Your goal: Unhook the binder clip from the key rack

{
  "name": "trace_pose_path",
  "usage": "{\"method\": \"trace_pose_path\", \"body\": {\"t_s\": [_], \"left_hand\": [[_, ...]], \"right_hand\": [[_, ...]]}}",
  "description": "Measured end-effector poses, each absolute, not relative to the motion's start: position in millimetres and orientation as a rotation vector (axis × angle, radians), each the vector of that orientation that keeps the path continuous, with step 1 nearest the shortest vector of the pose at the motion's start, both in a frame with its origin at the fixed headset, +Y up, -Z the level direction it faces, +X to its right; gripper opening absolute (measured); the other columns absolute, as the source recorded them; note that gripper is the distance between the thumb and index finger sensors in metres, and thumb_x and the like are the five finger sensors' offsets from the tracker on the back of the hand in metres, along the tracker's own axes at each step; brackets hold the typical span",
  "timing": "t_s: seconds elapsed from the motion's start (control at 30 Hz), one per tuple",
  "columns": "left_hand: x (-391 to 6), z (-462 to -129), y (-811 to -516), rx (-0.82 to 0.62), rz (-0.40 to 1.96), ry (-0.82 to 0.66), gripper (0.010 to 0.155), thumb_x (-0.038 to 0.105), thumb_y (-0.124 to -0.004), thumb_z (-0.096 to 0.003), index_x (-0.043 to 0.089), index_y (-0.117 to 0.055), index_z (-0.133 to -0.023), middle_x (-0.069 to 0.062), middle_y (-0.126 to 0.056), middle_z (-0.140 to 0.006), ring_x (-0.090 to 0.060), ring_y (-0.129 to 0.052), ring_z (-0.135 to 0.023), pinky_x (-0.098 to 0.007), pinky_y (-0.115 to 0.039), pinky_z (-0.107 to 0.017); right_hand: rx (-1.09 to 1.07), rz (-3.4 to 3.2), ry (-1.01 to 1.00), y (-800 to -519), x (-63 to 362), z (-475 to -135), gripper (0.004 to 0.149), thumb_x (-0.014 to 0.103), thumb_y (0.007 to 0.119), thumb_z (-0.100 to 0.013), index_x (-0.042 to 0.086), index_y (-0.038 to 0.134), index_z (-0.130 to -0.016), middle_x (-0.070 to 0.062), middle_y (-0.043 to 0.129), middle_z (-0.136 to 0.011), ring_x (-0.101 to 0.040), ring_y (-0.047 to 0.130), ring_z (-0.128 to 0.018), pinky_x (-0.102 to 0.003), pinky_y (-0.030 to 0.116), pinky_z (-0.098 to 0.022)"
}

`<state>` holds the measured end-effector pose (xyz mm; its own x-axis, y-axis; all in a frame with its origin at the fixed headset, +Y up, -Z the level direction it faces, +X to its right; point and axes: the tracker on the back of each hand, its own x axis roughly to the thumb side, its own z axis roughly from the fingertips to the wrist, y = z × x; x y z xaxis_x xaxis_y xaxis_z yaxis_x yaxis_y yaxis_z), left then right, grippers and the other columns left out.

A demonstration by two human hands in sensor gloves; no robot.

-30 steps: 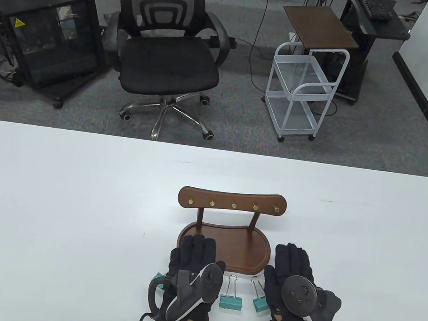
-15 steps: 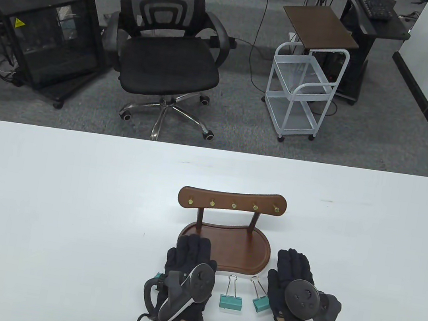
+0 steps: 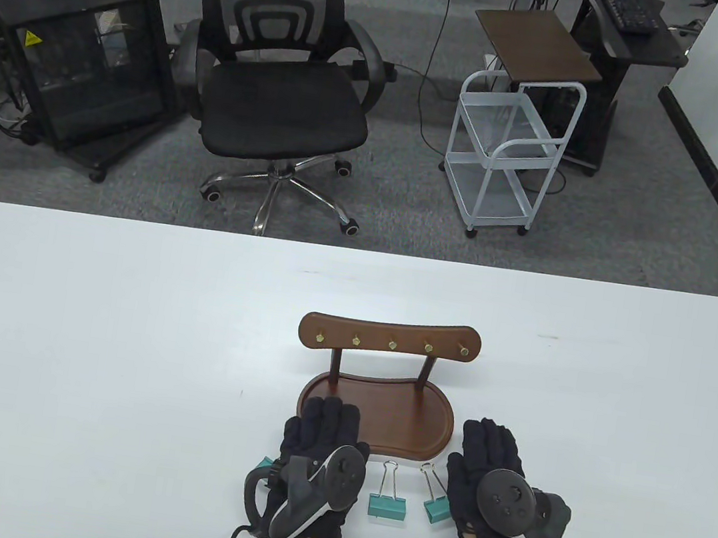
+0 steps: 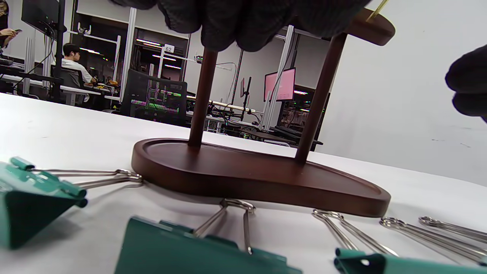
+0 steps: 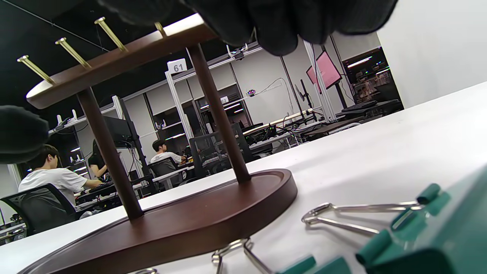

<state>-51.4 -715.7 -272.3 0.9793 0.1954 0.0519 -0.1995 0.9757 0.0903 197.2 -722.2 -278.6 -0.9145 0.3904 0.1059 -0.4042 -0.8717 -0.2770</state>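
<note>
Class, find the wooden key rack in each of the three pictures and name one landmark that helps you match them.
Table view: key rack at centre, just beyond both hands.
Left wrist view: key rack fills the middle, base on the table.
Right wrist view: key rack at left and centre.
Shared landmark: its two upright posts; teal binder clips lie in front.

Key rack (image 3: 383,380) mid-table; two binder clips (image 3: 389,497) before it, between both hands.

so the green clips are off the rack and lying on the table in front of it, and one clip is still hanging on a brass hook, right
Not quite. No clip hangs on the rack: the table view shows all five brass hooks bare. The green clips do lie on the table in front of it.
</note>
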Motion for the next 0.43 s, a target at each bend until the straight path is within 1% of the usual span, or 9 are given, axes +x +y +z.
{"method": "trace_pose_path", "body": {"t_s": [0.43], "left_hand": [[-49.2,-271.0,-715.8,0.096,0.182,-0.054,0.061,0.055,-0.061,-0.054,0.032,-0.058,-0.11,0.002,-0.055,-0.119,-0.025,-0.044,-0.113,-0.051,-0.046,-0.077]], "right_hand": [[0.056,2.68,-0.412,-722.8,198.8,-277.8,0.059,0.049,0.064,-0.041,0.021,0.059,-0.093,-0.013,0.061,-0.101,-0.04,0.057,-0.091,-0.05,0.06,-0.064]]}}
